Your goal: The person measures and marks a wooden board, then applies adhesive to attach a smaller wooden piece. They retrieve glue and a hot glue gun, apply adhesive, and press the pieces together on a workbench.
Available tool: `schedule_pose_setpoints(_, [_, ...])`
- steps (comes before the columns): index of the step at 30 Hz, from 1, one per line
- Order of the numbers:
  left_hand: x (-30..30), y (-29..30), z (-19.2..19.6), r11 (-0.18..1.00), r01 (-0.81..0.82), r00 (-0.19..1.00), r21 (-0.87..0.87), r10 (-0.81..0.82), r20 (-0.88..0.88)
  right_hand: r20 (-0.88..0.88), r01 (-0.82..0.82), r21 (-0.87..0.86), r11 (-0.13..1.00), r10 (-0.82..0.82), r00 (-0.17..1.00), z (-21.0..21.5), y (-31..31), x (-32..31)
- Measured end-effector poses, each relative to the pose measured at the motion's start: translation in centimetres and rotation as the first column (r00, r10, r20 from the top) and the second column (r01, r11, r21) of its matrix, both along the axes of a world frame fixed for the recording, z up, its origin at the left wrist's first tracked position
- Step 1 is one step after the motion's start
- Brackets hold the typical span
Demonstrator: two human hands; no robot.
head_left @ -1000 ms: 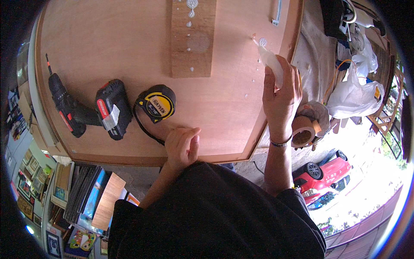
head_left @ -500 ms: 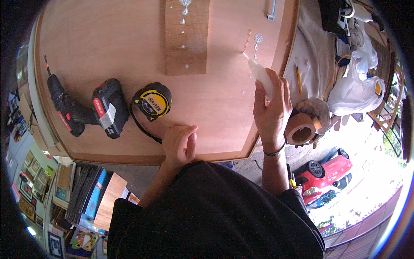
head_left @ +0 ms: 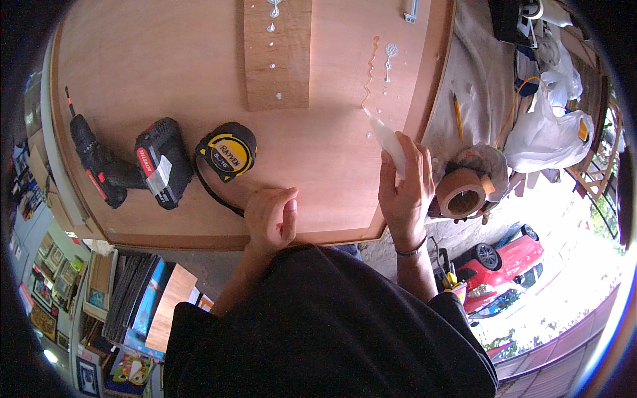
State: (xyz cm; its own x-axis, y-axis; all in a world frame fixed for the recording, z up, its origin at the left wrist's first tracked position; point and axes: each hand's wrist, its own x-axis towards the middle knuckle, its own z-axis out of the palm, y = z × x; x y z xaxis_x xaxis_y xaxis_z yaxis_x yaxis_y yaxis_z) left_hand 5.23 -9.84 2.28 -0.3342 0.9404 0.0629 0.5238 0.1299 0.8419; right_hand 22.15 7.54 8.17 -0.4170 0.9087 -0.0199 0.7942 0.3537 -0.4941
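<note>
— Wide, pale brown board across most of the view, with a darker border along its edges. Bright daylight beyond, off to the right, with a red car out in it.

— And the right hand?

— Closed around a white bottle, thumb on one side, fingers on the other. Holds it at a slant over the right part of the board, nozzle pointing away from the body.

— Touching the wood with the tip?

— Right at the near end of a thin, shiny, wavy line. Looks to be touching; hard to be sure. Just right of that line, a round white blob with smaller drops below.

— Left hand?

— Curled in loosely by the near edge of the board, thumb beside the forefinger. Can't tell whether resting on the wood or held just above.

— What else close by?

— Just ahead, to the left, a black and yellow tape measure. Farther left, a black drill lying on its side, battery attached. Toward the top, a brown plank dotted with white.

— And past the right edge?

— Yellow pencil, brown roll, then a white plastic bag.
</note>
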Motion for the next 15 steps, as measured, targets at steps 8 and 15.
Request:
schedule_pose_setpoints(8, [-0.1, 0.1, -0.3, 0.998, 0.029, 0.998, 0.062, -0.026, -0.057, -0.016, -0.004, -0.054, 0.999, 0.003, 1.0, 0.4, -1.7, 0.9])
schedule_pose_setpoints(15, [-0.1, 0.1, -0.5, 0.997, 0.039, 0.997, 0.069, -0.034, -0.072, -0.115, 0.06, -0.178, 0.982, -0.081, 0.99, 0.8, -1.6, 2.6])
